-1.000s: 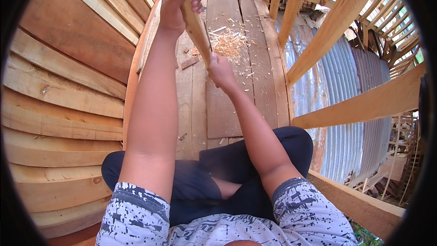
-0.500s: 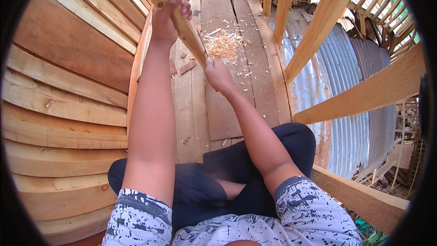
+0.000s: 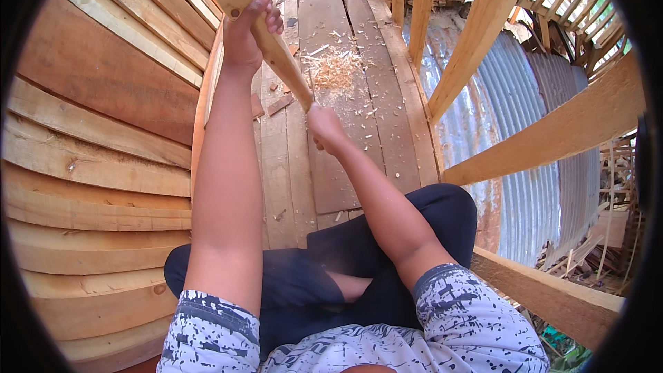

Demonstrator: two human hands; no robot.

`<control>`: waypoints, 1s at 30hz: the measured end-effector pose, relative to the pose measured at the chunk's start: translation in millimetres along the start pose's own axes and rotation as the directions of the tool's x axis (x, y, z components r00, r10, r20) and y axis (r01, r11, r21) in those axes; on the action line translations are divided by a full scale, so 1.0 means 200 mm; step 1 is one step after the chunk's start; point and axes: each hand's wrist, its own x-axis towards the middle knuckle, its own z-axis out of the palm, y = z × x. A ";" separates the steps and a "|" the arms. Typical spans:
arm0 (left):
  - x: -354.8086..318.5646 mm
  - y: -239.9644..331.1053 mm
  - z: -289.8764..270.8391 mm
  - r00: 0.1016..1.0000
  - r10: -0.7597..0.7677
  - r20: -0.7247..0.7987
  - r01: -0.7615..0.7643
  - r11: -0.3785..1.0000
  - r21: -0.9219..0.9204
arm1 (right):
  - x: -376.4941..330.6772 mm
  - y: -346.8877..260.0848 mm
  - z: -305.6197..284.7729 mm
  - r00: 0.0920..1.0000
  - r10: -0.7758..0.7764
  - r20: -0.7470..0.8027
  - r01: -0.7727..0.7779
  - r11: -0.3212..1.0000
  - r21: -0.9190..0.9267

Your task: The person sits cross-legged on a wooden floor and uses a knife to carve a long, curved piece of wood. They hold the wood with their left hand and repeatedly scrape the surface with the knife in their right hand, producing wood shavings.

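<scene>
A long wooden bar [image 3: 280, 55] slants from the far left down toward the middle, above the plank floor. My left hand [image 3: 246, 33] is wrapped round it partway up, thumb across its upper face and fingertips curling over the right edge. At the bar's near, narrowed end is my right hand [image 3: 324, 126], closed in a fist, its back toward me. Whatever that fist holds is hidden behind the fingers. Pale wood shavings [image 3: 335, 70] lie heaped on the floor beyond the right hand.
Stacked boards [image 3: 103, 152] form a wall close on my left. Upright and slanted timber posts [image 3: 476, 34] line the right, with corrugated metal sheets [image 3: 507, 90] beyond them. Small wood scraps [image 3: 280, 104] lie on the floorboards [image 3: 338, 186]. My folded legs [image 3: 428, 217] are below my arms.
My right hand has slid a little nearer to me, down to the bar's end. A thin dark edge beside the bar no longer shows. The view has shifted slightly.
</scene>
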 end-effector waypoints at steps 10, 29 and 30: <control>-0.01 0.00 -0.03 0.997 -0.027 0.066 0.022 0.997 0.067 | 0.00 -0.02 -0.01 0.942 -0.335 0.016 0.331 0.920 -0.212; -0.03 0.00 0.02 1.000 -0.020 0.005 0.019 0.998 0.067 | 0.11 0.12 -0.08 0.982 -0.188 -0.029 0.157 0.886 -0.437; -0.04 0.00 0.02 1.000 -0.018 0.007 0.017 0.998 0.067 | 0.10 0.11 -0.09 0.978 -0.205 -0.034 0.166 0.869 -0.467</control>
